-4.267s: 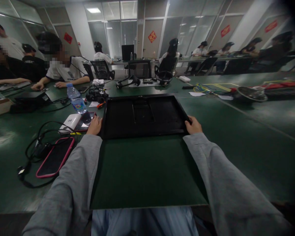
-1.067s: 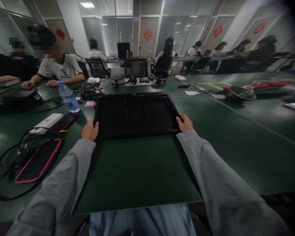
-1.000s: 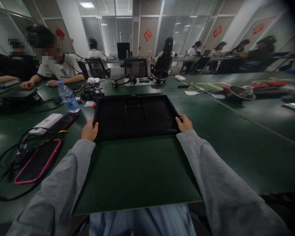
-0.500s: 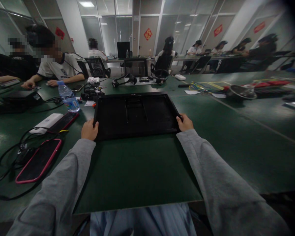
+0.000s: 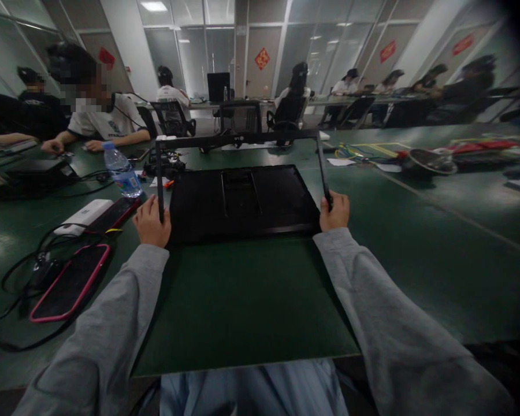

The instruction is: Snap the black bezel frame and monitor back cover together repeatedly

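Note:
A flat black monitor back shell [image 5: 242, 199] lies on the green table in front of me. Above it a thin black bezel frame [image 5: 238, 138] is tilted up, its far edge raised and its near corners in my hands. My left hand [image 5: 152, 222] is closed round the frame's left side bar. My right hand [image 5: 334, 212] is closed round the right side bar. Both grey sleeves reach forward over a green mat [image 5: 242, 300].
At left lie a pink-edged phone [image 5: 69, 283] with black cables, a white power bank [image 5: 84, 215] and a water bottle [image 5: 122, 170]. Headsets and small parts sit beyond the shell. A round dish [image 5: 429, 162] and coloured wires are at right. People sit at the tables behind.
The thin frame has come off the black shell and its far edge has swung upward. Both hands stayed on its near corners; the shell remains flat on the table.

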A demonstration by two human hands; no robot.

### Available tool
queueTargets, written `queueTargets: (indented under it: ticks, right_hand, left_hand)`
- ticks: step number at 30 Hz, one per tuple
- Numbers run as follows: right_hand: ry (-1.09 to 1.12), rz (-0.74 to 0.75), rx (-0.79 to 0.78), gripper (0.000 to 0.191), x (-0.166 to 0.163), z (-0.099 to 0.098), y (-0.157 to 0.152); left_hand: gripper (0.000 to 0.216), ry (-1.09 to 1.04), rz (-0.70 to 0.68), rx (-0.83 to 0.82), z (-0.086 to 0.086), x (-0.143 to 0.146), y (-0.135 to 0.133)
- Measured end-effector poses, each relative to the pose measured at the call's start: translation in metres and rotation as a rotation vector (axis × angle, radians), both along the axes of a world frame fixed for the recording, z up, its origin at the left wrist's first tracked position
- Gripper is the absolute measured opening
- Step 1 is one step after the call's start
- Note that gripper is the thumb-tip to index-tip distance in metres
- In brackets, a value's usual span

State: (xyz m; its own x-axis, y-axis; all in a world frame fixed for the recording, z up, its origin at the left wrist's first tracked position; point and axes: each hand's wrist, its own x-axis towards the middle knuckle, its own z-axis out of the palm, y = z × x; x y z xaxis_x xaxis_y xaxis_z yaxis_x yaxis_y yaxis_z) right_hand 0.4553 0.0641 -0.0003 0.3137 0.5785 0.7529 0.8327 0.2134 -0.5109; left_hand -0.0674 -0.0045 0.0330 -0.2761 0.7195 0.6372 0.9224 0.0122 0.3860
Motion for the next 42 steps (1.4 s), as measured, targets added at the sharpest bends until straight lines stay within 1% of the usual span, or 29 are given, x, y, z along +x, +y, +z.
queueTargets:
  ticks: [4, 9, 17, 21, 24, 27, 31, 35, 42]
  right_hand:
    - [0.024, 0.016, -0.065, 0.03, 0.005, -0.009, 0.007]
    - [0.026, 0.024, -0.16, 0.033, 0.011, -0.018, 0.013]
    - [0.014, 0.018, -0.169, 0.035, 0.015, -0.025, 0.017]
    - [0.015, 0.027, -0.205, 0.035, 0.017, -0.028, 0.018]
    - [0.02, 0.032, -0.233, 0.036, 0.018, -0.029, 0.019]
    - [0.024, 0.029, -0.278, 0.036, 0.018, -0.029, 0.02]
    - [0.034, 0.048, -0.321, 0.036, 0.018, -0.026, 0.018]
    - [0.07, 0.071, -0.387, 0.036, 0.017, -0.022, 0.014]
    - [0.102, 0.062, -0.446, 0.037, 0.012, -0.015, 0.008]
  left_hand:
    - [0.05, -0.006, 0.013, -0.097, -0.003, -0.001, 0.003]
    - [0.046, -0.025, 0.023, -0.196, -0.003, -0.002, 0.005]
    - [0.046, -0.041, 0.025, -0.272, -0.002, -0.004, 0.006]
    - [0.045, -0.042, 0.015, -0.313, -0.004, -0.006, 0.007]
    - [0.047, -0.046, 0.014, -0.372, -0.004, -0.005, 0.008]
    - [0.049, -0.053, -0.002, -0.423, -0.004, -0.005, 0.008]
    - [0.05, -0.096, -0.037, -0.431, -0.005, -0.007, 0.009]
    - [0.052, -0.124, -0.01, -0.465, -0.006, -0.009, 0.009]
    - [0.054, -0.15, -0.016, -0.455, -0.007, -0.008, 0.01]
